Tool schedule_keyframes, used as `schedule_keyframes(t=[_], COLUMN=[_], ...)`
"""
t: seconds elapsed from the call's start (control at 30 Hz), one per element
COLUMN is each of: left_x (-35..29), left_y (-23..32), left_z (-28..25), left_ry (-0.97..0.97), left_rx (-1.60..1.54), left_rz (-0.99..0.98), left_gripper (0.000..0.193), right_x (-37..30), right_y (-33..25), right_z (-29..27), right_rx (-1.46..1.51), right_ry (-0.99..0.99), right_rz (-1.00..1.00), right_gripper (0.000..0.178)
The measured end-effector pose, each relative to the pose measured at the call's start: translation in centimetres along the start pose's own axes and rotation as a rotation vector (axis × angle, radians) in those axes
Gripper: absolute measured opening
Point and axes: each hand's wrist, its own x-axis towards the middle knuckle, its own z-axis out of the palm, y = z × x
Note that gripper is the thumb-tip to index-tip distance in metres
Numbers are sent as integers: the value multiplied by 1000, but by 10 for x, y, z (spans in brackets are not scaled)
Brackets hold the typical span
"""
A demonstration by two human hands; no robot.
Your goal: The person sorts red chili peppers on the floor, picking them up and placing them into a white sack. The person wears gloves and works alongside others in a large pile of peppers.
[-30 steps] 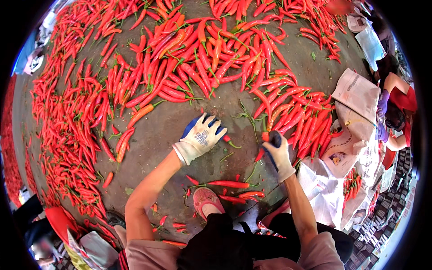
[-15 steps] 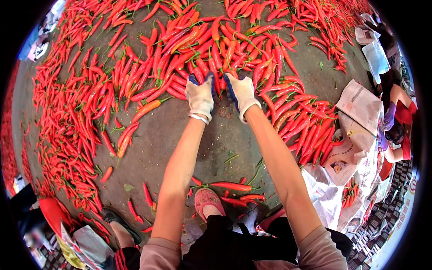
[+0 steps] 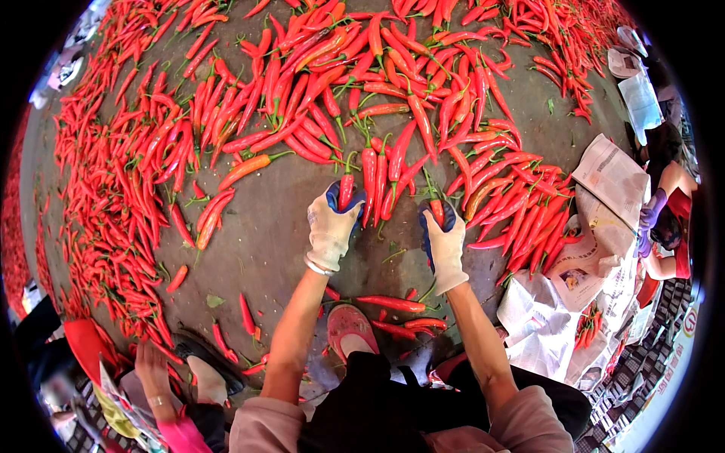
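Our gloved left hand [image 3: 331, 219] closes thumb and fingers around one red chili pepper [image 3: 346, 190], its stem pointing away from us; our gloved right hand [image 3: 443, 240] pinches a second chili [image 3: 436, 208], aligned much the same. Between them, nearer the left hand, a few loose chilies [image 3: 369, 175] lie on the brown ground [image 3: 257, 245], long axes running roughly away from us. Compared with half a second ago, both our hands are nearer us and farther apart
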Motion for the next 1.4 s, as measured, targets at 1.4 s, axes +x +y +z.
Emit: schedule_keyframes(t=[1.4], left_x=[-23], left_y=[16], left_z=[-30], left_ry=[-85], left_rx=[171], left_rz=[-49], left_gripper=[42], right_x=[90], right_y=[-127], right_z=[-8], right_rx=[-1329], right_ry=[-574], right_rz=[-825], right_gripper=[52])
